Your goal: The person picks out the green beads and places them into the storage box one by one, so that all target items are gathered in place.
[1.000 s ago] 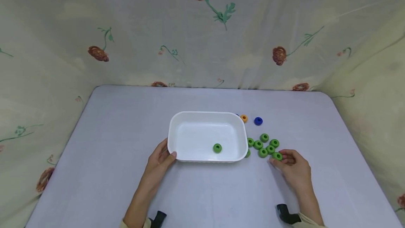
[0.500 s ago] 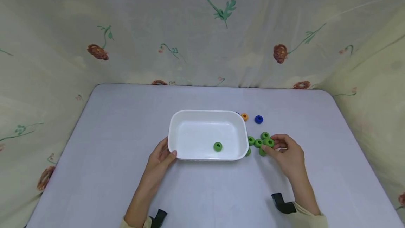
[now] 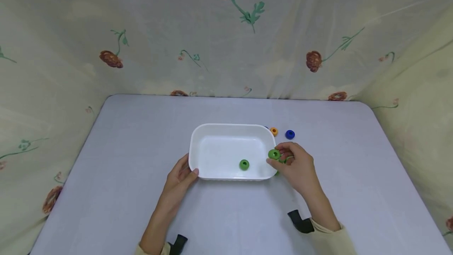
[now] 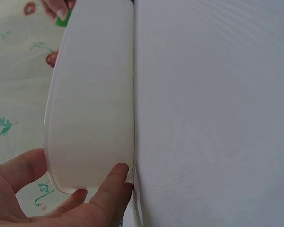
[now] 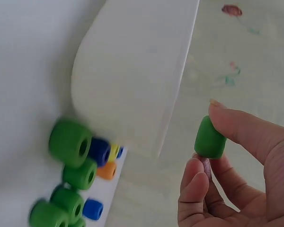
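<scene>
A white plastic tray (image 3: 219, 154) stands on the table. My left hand (image 3: 178, 186) holds its near left corner, thumb at the rim and fingers along the outer wall. Over the tray's right rim, my right hand (image 3: 300, 170) pinches a green bead (image 5: 210, 138) between thumb and fingers. Another green bead (image 3: 244, 167) lies inside the tray. The right wrist view shows several loose green beads (image 5: 79, 175) beside the tray's right end. In the head view, most of those are hidden behind the right hand and the tray.
Beyond the right hand lie a dark blue bead (image 3: 290, 135) and an orange bead (image 3: 272, 133). A yellow bead (image 5: 114, 152) shows near the tray in the right wrist view. The white-covered table (image 3: 141, 137) backs onto a flowered curtain (image 3: 159, 23).
My right hand lifted a green bead from the pile at the right and carried it left to the tray's right rim. The left hand keeps its hold on the tray.
</scene>
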`<act>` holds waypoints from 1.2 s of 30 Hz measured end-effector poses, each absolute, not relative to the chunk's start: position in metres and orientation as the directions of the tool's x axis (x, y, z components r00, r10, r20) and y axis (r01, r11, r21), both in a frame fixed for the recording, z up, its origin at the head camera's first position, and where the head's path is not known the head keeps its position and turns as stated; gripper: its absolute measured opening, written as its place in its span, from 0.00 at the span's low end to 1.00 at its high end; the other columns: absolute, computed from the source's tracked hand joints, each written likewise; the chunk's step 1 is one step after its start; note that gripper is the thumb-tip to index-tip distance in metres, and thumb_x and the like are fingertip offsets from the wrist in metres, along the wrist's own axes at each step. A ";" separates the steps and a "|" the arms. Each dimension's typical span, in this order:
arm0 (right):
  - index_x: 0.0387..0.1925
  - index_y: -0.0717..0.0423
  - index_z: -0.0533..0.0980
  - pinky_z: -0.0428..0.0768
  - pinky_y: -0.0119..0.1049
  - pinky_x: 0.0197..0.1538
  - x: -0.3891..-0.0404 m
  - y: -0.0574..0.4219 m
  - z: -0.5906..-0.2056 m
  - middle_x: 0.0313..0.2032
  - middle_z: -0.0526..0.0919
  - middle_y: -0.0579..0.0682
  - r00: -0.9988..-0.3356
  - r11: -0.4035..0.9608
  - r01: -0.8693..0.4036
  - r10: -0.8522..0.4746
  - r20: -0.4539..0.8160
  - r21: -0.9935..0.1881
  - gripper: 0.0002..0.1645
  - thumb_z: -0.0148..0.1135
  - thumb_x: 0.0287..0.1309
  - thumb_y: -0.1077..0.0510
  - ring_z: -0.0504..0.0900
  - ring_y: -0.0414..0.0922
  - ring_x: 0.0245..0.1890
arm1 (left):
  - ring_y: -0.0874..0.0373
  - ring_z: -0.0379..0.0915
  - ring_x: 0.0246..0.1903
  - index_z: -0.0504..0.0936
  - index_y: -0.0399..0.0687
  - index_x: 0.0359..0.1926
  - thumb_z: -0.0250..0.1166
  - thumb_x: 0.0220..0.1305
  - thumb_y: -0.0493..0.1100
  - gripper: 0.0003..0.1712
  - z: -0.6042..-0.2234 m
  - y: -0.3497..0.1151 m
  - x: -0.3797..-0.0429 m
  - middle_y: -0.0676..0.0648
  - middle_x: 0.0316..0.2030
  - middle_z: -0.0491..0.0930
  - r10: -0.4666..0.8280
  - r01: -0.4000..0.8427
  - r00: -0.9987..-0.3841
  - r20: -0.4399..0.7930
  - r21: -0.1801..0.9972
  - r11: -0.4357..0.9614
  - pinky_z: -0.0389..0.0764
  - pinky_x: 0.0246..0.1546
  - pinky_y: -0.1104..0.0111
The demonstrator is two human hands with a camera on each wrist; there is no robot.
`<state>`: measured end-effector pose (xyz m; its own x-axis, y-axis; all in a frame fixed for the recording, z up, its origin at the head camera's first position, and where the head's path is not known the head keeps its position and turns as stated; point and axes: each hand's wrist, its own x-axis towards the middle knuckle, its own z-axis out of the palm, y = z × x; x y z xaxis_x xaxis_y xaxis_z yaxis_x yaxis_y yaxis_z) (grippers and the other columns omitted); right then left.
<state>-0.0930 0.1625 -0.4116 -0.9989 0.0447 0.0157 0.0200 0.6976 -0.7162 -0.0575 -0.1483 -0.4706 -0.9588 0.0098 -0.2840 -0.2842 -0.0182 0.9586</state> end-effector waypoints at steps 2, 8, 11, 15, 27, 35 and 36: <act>0.49 0.58 0.79 0.78 0.25 0.39 -0.094 0.153 -0.412 0.41 0.83 0.54 -1.000 0.710 -0.012 0.009 0.026 -0.705 0.25 0.78 0.51 0.57 0.80 0.49 0.41 | 0.47 0.59 0.75 0.57 0.50 0.77 0.60 0.72 0.38 0.36 -0.471 -0.148 -0.058 0.44 0.76 0.59 0.009 -0.283 -0.959 -0.283 0.959 -0.018 0.70 0.72 0.60; 0.46 0.55 0.80 0.78 0.30 0.39 -0.100 0.128 -0.417 0.40 0.83 0.51 -0.995 0.723 -0.097 -0.090 0.046 -0.684 0.22 0.79 0.49 0.58 0.79 0.47 0.38 | 0.46 0.58 0.75 0.58 0.50 0.77 0.60 0.72 0.38 0.36 -0.471 -0.148 -0.057 0.43 0.76 0.60 0.004 -0.277 -0.961 -0.277 0.961 -0.019 0.68 0.73 0.57; 0.46 0.54 0.81 0.77 0.32 0.40 -0.104 0.117 -0.421 0.40 0.83 0.50 -0.993 0.732 -0.106 -0.119 0.026 -0.673 0.21 0.78 0.49 0.58 0.79 0.47 0.39 | 0.45 0.58 0.75 0.58 0.49 0.77 0.60 0.72 0.38 0.36 -0.470 -0.147 -0.057 0.42 0.76 0.59 0.007 -0.272 -0.962 -0.271 0.962 -0.023 0.69 0.73 0.57; 0.44 0.54 0.81 0.76 0.35 0.42 -0.108 0.108 -0.424 0.39 0.83 0.50 -0.986 0.730 -0.135 -0.169 0.015 -0.670 0.20 0.78 0.49 0.57 0.79 0.47 0.41 | 0.44 0.58 0.75 0.58 0.48 0.77 0.60 0.72 0.38 0.36 -0.470 -0.147 -0.057 0.41 0.76 0.59 0.004 -0.270 -0.963 -0.270 0.962 -0.021 0.70 0.72 0.57; 0.41 0.54 0.80 0.77 0.36 0.45 -0.124 0.094 -0.436 0.37 0.83 0.49 -0.967 0.769 -0.167 -0.251 -0.051 -0.617 0.18 0.78 0.49 0.58 0.77 0.45 0.39 | 0.45 0.60 0.74 0.58 0.49 0.77 0.61 0.72 0.38 0.37 -0.473 -0.148 -0.058 0.42 0.76 0.59 0.000 -0.280 -0.960 -0.280 0.960 -0.019 0.71 0.72 0.57; 0.40 0.54 0.81 0.78 0.41 0.49 -0.131 0.087 -0.438 0.36 0.83 0.49 -0.949 0.781 -0.148 -0.285 -0.135 -0.606 0.16 0.77 0.49 0.60 0.76 0.46 0.40 | 0.47 0.59 0.75 0.58 0.50 0.77 0.60 0.72 0.38 0.36 -0.473 -0.148 -0.058 0.42 0.76 0.59 -0.002 -0.288 -0.958 -0.288 0.957 -0.033 0.70 0.72 0.57; 0.40 0.55 0.81 0.78 0.41 0.49 -0.131 0.087 -0.438 0.36 0.83 0.49 -0.947 0.781 -0.146 -0.288 -0.143 -0.608 0.16 0.77 0.49 0.61 0.76 0.46 0.40 | 0.47 0.59 0.75 0.58 0.49 0.77 0.60 0.72 0.38 0.36 -0.473 -0.148 -0.058 0.42 0.76 0.59 -0.002 -0.288 -0.958 -0.288 0.957 -0.033 0.70 0.72 0.57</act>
